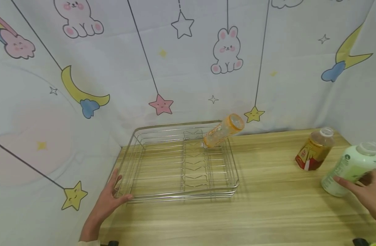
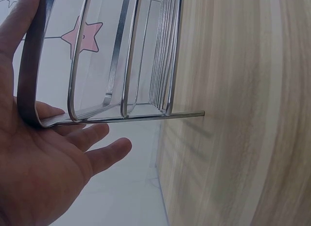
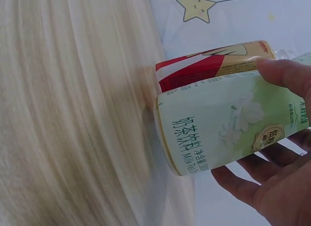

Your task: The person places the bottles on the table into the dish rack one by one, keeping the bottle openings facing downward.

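Observation:
At the front left corner of a metal wire dish rack (image 1: 181, 196) is my left hand (image 1: 109, 196). Its thumb lies along the front rim, and its fairly straight fingers reach past the side in the left wrist view, palm against the corner (image 2: 34, 109). My right hand (image 1: 367, 191) holds a pale green milk tea bottle (image 1: 349, 167) between thumb and fingers. Flowers and lettering show on that bottle (image 3: 218, 124) in the right wrist view; whether its base touches the table cannot be told. An orange-trimmed clear bottle (image 1: 221, 131) leans in the rack's back right corner, base up.
Behind the green bottle, a red and gold labelled bottle (image 1: 315, 148) stands on the wood-grain table (image 1: 267, 212). A white cloth printed with stars, moons and rabbits (image 1: 194, 68) hangs behind the table and at both sides.

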Motion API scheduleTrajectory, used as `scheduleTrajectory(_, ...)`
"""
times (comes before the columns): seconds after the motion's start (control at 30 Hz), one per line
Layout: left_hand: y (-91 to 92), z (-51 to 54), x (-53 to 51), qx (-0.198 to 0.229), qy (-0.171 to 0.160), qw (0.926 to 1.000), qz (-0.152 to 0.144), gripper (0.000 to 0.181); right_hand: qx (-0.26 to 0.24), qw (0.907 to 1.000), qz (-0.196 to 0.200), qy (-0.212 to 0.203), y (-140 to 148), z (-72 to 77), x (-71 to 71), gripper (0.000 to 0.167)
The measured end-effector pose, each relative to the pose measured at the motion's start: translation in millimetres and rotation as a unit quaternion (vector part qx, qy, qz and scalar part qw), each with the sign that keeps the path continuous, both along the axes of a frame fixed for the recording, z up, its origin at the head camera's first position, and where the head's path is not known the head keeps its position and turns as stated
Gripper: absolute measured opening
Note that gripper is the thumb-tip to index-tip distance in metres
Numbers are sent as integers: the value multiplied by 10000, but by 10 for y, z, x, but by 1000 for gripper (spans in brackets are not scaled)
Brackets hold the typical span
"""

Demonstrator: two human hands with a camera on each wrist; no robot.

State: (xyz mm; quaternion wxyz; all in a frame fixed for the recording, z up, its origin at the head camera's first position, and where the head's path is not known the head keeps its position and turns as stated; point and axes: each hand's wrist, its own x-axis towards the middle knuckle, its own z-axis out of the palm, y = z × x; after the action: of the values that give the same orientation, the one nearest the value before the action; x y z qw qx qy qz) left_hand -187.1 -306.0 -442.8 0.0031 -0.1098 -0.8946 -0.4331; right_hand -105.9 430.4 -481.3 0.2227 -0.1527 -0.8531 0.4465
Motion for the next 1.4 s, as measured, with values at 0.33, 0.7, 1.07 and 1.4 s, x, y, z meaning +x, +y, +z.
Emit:
scheduleTrajectory(0.33,-7,-9,-12,-47,89,9999,-26,110,31,9988,83,-479,-84,159,5,79)
scheduleTrajectory(0.7,-3,13,10,-14,12,10000,-23,109,256,9965,574,-550,-239,339,-14,84)
scheduleTrajectory(1.07,-15,12,0,-58,0,10000,-7,110,780,9914,897,-548,-456,588,-63,85)
scheduleTrajectory(1.4,-10,34,18,-72,-77,9999,-3,109,1213,9832,1227,-595,-655,802,-114,86)
